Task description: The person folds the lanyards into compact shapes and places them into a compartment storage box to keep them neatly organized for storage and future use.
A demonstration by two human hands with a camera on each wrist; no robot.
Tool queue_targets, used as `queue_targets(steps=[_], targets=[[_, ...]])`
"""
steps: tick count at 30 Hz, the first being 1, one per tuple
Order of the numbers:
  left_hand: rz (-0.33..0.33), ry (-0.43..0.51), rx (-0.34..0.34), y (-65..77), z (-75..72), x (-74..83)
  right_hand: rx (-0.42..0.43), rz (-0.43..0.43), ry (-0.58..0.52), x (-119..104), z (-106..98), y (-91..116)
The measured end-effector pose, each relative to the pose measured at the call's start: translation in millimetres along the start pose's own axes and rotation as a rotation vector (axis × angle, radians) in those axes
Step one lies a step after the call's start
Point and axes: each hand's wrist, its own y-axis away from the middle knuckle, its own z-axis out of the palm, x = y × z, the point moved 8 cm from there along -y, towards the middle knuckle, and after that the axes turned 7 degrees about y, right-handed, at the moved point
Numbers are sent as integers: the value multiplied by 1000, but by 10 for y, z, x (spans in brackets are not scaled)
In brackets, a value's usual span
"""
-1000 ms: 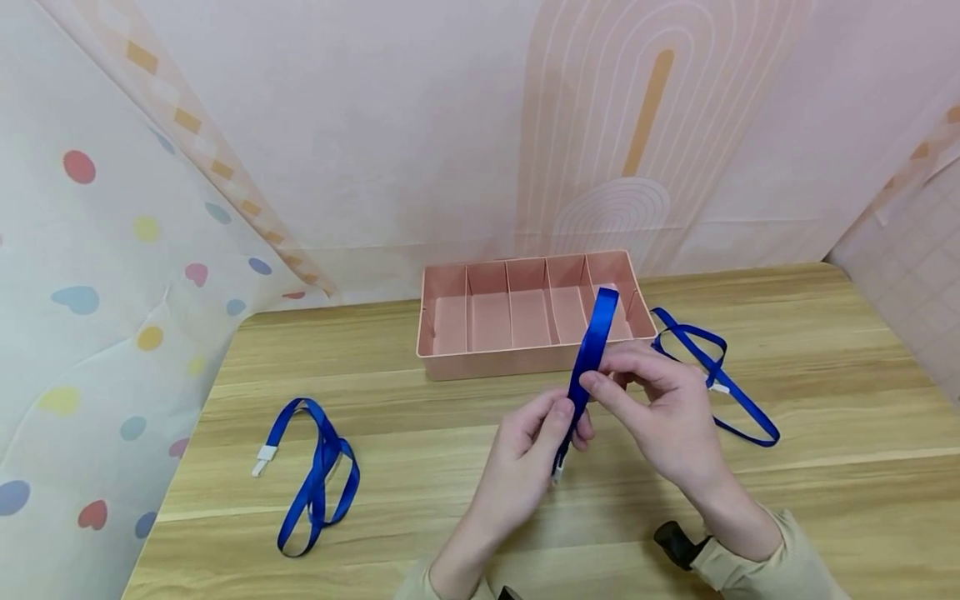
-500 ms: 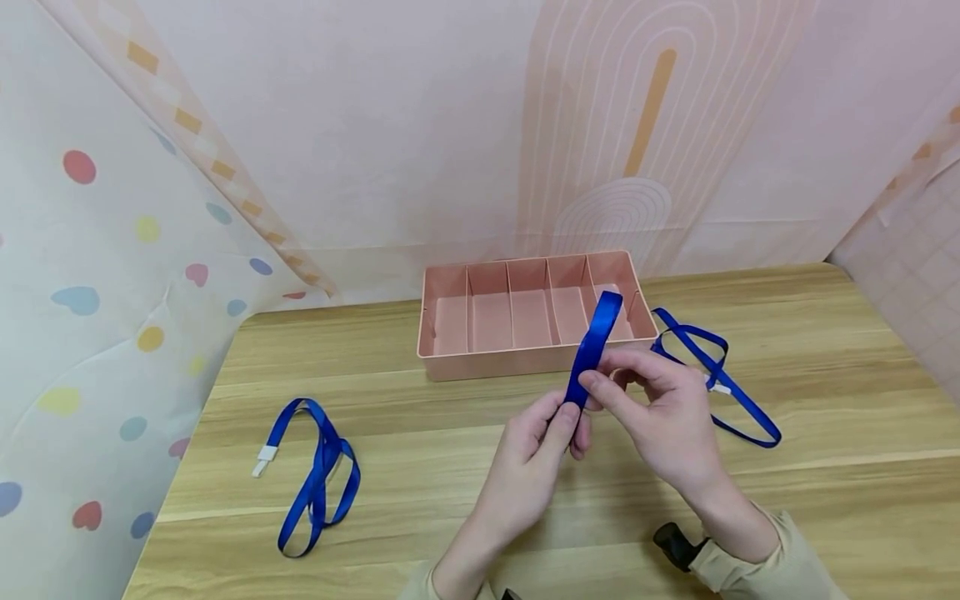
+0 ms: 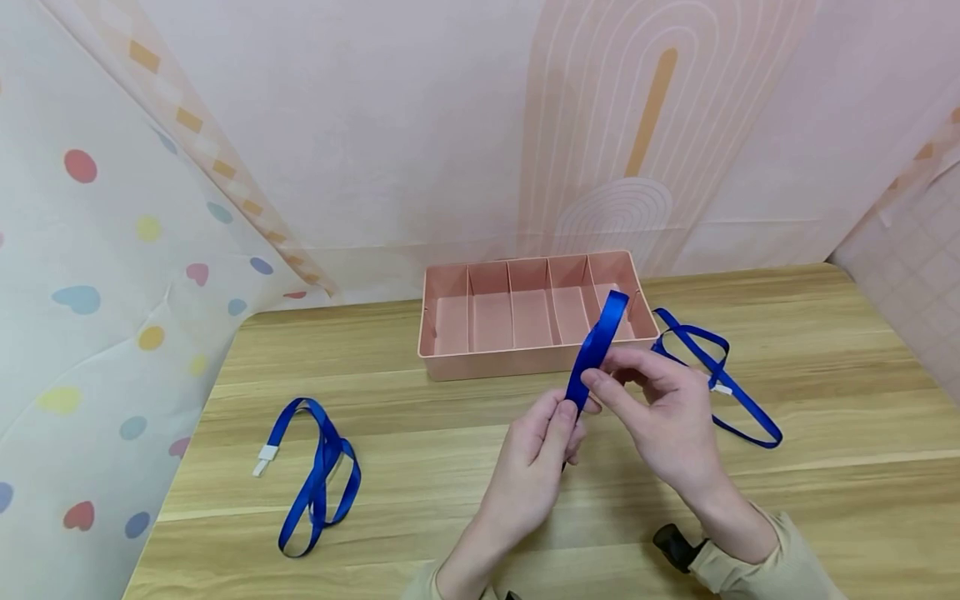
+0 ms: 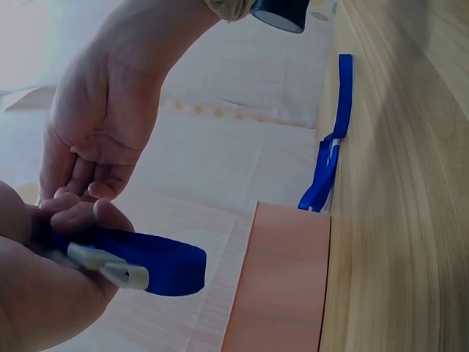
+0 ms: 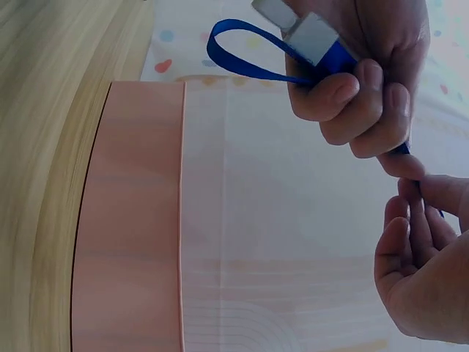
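Between my two hands is a blue lanyard (image 3: pixel 592 354), folded into a narrow strip that points up and away. My left hand (image 3: pixel 528 462) grips its lower part, thumb on top and fingers curled beneath. Higher up the strip, my right hand (image 3: pixel 663 408) pinches it between thumb and forefinger. In the right wrist view the lanyard's white clip (image 5: pixel 311 37) and a small blue loop (image 5: pixel 242 51) stick out of the left fist. The left wrist view also shows the white clip (image 4: pixel 110 265) beside the folded band (image 4: pixel 176 265).
A pink tray (image 3: pixel 498 364) with several compartments stands at the back of the wooden table (image 3: pixel 390 500). One loose blue lanyard (image 3: pixel 318 475) lies at the left, another (image 3: pixel 738 408) to the right behind my right hand. Patterned cloth (image 3: pixel 375 150) hangs behind.
The folded strip's top end has tilted slightly to the right. Its white clip, visible at the bottom earlier, is now hidden by my left hand in the head view. Both hands keep their hold.
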Motion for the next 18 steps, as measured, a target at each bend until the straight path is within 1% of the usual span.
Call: queue_targets(steps=[4,7,10,14,16,18], targets=[[-14,14,-11,-3,18,-9,22,9,5,14,-8,3],[-7,16,-17,-3,27,-4,36,25,21,28,-16,8],[-4,-2,-20,-3,34,-1,44,47,-24,50,-19,7],[-21,-29,-18,-2,30,-8,40,-3,-100,33,-10,-3],[-26,-31,-21,1,26,-8,30,-32,-89,15,-4,-5],[-29,-28,-27,3,24,-7,10,-39,-68,10,6,-6]])
